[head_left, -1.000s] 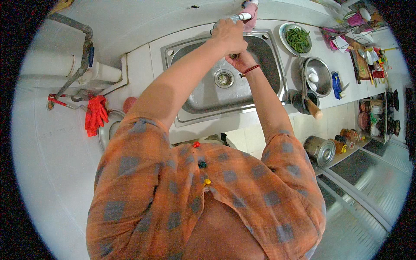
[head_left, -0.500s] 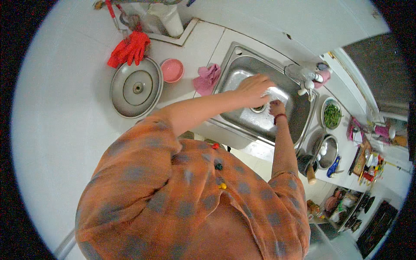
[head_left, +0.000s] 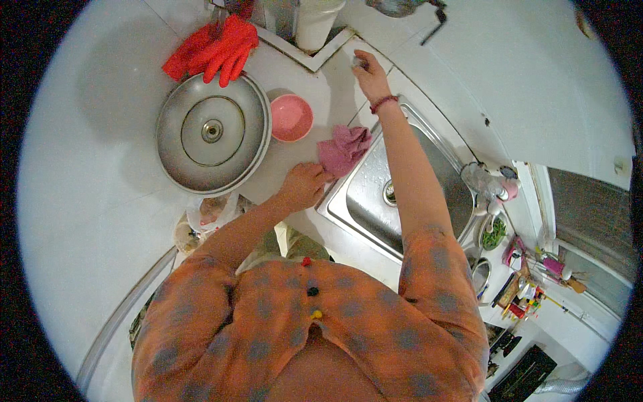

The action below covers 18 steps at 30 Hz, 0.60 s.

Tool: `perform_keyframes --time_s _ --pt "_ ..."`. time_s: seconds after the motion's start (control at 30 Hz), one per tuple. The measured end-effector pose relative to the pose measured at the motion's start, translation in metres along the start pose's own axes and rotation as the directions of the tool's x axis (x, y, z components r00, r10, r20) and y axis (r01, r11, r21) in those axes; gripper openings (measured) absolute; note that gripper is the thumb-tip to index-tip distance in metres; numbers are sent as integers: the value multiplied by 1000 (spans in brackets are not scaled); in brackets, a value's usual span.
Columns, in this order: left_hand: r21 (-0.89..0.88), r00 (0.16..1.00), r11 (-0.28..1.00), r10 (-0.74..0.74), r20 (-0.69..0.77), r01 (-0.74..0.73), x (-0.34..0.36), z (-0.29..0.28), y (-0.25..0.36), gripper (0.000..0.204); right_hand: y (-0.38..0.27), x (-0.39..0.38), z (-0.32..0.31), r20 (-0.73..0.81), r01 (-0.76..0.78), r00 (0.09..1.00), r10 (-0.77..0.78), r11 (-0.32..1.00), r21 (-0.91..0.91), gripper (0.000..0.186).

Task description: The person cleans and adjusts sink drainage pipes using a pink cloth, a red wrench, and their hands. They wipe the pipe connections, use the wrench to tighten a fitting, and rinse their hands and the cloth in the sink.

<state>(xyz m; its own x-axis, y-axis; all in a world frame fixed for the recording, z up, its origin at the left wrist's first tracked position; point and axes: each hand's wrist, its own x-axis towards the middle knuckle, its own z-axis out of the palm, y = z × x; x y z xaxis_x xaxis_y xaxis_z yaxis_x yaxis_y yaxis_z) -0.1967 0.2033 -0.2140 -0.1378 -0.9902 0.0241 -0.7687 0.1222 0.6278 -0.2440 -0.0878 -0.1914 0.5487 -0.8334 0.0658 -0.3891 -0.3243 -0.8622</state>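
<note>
Gripping crumpled pink cloth [head_left: 343, 149] with clenched left hand [head_left: 303, 186]; right hand [head_left: 370, 75] closed on small grey object [head_left: 360, 61], round pink bowl [head_left: 291, 118] between.

The white counter [head_left: 301, 154] carries a steel lid [head_left: 213, 132], pink bowl [head_left: 291, 118], pink cloth [head_left: 342, 150] and red gloves [head_left: 213, 48].

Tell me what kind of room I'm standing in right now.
Most likely a home kitchen: a steel sink set into a white counter, a big metal pot lid, red rubber gloves, and a bowl of greens further along.
</note>
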Motion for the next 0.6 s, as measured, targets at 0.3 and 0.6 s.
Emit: perform_keyframes --time_s 0.3,0.6 --pt "-117 973 987 80 -215 -107 -9 9 -21 33 -12 18 68 36 176 982 -185 832 -527 23" --pt "-107 983 990 68 -168 -87 -9 2 -18 35 -6 58 66 -94 113 969 -229 746 -657 11"
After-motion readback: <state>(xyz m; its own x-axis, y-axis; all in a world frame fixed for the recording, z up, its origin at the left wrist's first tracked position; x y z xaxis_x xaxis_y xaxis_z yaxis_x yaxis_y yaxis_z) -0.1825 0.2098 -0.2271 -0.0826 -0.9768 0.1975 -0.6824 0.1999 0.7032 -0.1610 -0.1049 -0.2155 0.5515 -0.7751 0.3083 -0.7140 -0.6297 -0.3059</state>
